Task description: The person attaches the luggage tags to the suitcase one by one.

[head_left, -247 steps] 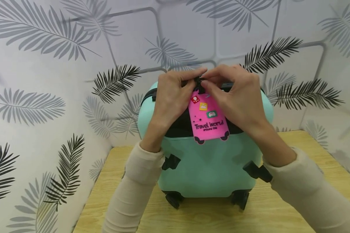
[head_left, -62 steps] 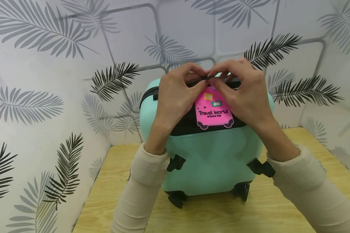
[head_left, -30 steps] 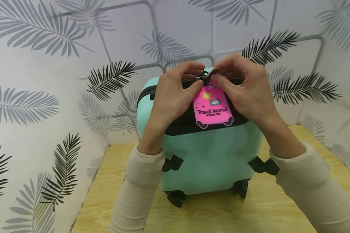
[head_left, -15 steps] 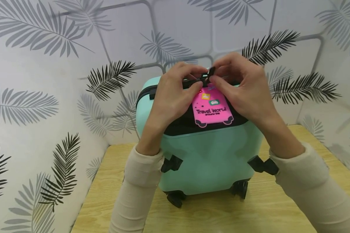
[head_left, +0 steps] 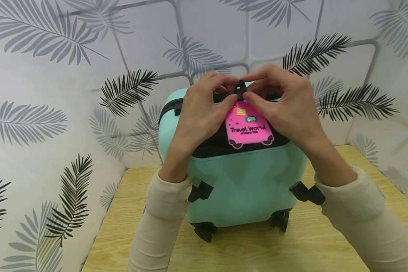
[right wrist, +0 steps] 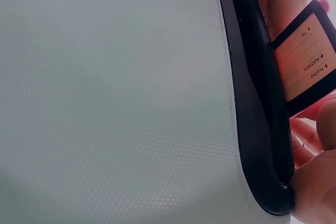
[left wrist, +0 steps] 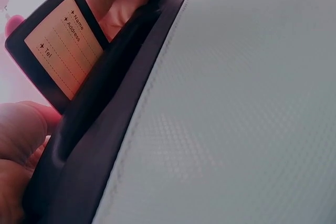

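Observation:
A pink luggage tag [head_left: 248, 132] lettered "Travel World" hangs at the top of a mint-green suitcase [head_left: 244, 189]. Its black strap [head_left: 240, 90] stands up as a small loop between my two hands. My left hand [head_left: 202, 111] pinches the strap from the left, thumb low and fingers above. From the right, my right hand [head_left: 287, 107] pinches the same strap at its upper end and base. In the left wrist view, the tag's back shows a card [left wrist: 63, 48] with Name, Address and Tel lines, beside the suitcase's black handle [left wrist: 107, 74]. My fingers hide part of the strap.
The suitcase stands on its black wheels [head_left: 204, 231] on a wood-grain tabletop [head_left: 244, 253]. Behind it rises a wall [head_left: 217, 34] with a leaf pattern. Black wrist mounts [head_left: 201, 191] jut from both beige sleeves.
The tag sits higher than 8 seconds ago. The strap's free end, pulled out to the right a second ago, has swung left and now stands upright between both hands.

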`<state>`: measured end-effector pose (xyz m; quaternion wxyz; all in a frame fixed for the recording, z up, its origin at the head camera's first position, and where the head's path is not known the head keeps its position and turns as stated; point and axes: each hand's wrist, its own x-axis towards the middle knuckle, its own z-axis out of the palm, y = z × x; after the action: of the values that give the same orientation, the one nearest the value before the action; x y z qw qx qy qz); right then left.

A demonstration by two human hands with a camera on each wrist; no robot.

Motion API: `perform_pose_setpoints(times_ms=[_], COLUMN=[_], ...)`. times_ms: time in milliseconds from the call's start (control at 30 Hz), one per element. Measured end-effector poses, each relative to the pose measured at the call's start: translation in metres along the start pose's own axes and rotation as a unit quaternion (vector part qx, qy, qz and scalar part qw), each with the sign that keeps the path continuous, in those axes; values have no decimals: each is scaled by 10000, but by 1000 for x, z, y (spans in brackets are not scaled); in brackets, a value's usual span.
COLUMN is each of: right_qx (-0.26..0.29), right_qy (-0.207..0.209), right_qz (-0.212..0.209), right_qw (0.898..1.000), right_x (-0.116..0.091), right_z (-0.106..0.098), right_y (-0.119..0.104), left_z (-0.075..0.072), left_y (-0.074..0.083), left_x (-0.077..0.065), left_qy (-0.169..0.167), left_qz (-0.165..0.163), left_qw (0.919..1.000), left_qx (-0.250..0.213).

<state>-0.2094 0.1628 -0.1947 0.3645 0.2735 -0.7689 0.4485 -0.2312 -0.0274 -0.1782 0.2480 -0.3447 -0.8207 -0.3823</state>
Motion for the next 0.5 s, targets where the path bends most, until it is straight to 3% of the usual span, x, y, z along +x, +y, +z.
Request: perform_pose_setpoints(times_ms=[500], right_qx=[-283], right_qy=[-294], right_qz=[130], right_qw=[9991], right_x=[0], right_z=[-3], right_y=[-1], left_z=[0], left_y=[-1], left_x=[-1], left_qy=[94], left_qz=[69], left_qw=[9998], left_qx=[-149])
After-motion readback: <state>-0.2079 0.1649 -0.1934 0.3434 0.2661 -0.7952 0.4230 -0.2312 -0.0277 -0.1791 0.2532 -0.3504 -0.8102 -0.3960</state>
